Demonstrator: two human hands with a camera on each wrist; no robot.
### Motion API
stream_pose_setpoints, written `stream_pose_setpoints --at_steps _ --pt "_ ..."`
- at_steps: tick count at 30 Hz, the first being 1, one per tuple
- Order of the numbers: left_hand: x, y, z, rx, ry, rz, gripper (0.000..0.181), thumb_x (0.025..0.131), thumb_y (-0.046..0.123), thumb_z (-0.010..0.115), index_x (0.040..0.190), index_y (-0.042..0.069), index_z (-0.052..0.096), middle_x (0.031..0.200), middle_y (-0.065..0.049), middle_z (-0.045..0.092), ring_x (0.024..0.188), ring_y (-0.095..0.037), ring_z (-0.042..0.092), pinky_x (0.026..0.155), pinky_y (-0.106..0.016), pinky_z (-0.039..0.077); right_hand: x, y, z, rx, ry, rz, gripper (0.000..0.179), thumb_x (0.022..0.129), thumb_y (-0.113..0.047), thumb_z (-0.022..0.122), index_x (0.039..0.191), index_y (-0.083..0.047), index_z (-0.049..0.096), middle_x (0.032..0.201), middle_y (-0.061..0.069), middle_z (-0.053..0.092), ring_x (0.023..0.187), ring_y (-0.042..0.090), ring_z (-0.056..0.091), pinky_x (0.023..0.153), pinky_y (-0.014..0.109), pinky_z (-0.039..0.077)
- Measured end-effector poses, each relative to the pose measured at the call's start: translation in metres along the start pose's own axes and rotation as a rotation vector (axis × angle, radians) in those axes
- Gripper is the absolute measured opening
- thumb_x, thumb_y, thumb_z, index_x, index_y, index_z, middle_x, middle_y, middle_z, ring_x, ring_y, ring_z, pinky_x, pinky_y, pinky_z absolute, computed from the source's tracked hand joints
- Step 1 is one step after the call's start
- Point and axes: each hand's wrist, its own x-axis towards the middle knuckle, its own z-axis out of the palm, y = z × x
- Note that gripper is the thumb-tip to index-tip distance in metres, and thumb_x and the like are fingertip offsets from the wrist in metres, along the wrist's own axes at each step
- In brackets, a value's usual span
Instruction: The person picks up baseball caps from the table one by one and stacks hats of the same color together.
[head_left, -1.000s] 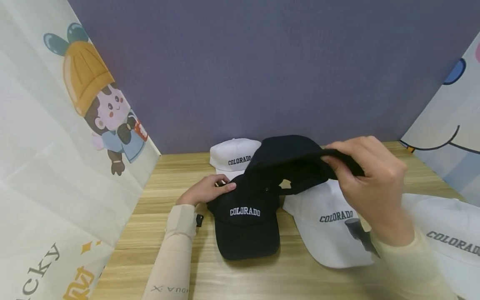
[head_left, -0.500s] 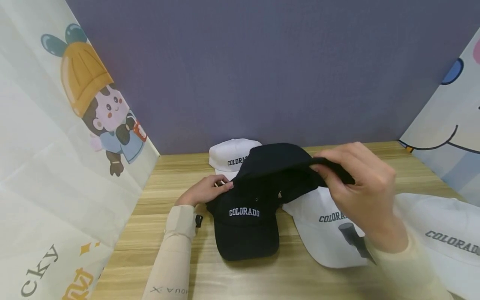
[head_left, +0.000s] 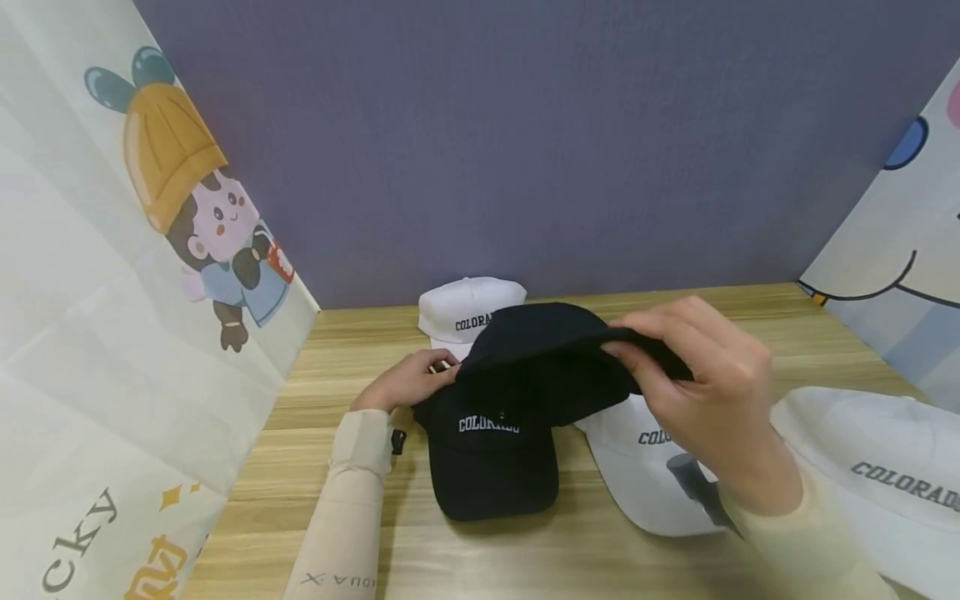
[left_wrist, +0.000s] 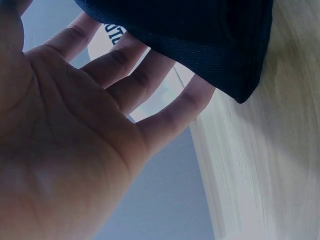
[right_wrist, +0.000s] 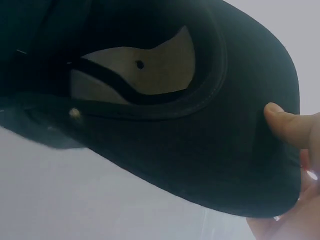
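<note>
A black baseball cap marked COLORADO lies on the table, brim toward me. My left hand grips its left rear side; in the left wrist view the fingers reach behind the dark cloth. Above it, my right hand holds a second black baseball cap by the brim, thumb underneath. This tilted upper cap overlaps the lower one's crown and the top of its lettering in the head view. From the right wrist, its hollow inside and back strap show, with the thumb pressed on the brim.
A white cap stands behind the black ones. Two more lie to the right: one white cap partly under my right arm, another white cap at the frame edge. A purple-grey panel closes off the wooden table's back.
My right hand has brought the upper black cap down and to the left, over the lower cap's crown, covering part of its lettering. My left hand has stayed in place.
</note>
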Motion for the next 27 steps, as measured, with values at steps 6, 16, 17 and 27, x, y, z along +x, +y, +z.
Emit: stream_pose_setpoints --at_steps 6,16,17,27 --pt "-0.001 0.0 -0.001 0.004 -0.006 -0.007 0.022 0.105 0.034 0.056 0.112 0.018 0.069 0.106 -0.007 0.071 0.097 -0.021 0.065 0.084 -0.039 0.051 -0.002 -0.004 0.002 0.016 -0.028 -0.002 0.013 0.083 -0.011 0.084 0.084 0.0 0.077 0.076 0.011 0.073 0.071 0.023 0.063 0.081 0.012 0.047" --pt "-0.001 0.0 -0.001 0.015 0.001 0.003 0.016 0.103 0.027 0.055 0.106 0.018 0.067 0.106 -0.009 0.069 0.095 -0.023 0.063 0.079 -0.038 0.051 -0.007 -0.01 0.013 0.051 -0.004 -0.059 0.032 0.094 -0.028 0.075 0.082 0.001 0.076 0.073 0.009 0.072 0.066 0.021 0.062 0.075 0.015 0.049" --pt "-0.001 0.0 -0.001 0.009 -0.001 0.002 0.014 0.103 0.027 0.055 0.104 0.018 0.066 0.105 -0.009 0.068 0.093 -0.023 0.062 0.078 -0.038 0.05 -0.007 -0.01 0.015 0.061 -0.004 -0.066 0.029 0.094 -0.026 0.076 0.082 0.001 0.076 0.073 0.01 0.072 0.066 0.022 0.062 0.074 0.016 0.049" --pt "-0.003 0.0 -0.003 -0.043 -0.033 -0.014 0.014 0.104 0.028 0.057 0.11 0.021 0.067 0.109 -0.007 0.068 0.097 -0.024 0.06 0.081 -0.04 0.049 -0.01 -0.014 0.021 0.072 0.002 -0.088 0.032 0.096 -0.026 0.074 0.081 0.002 0.076 0.073 0.009 0.071 0.065 0.021 0.062 0.066 0.025 0.049"
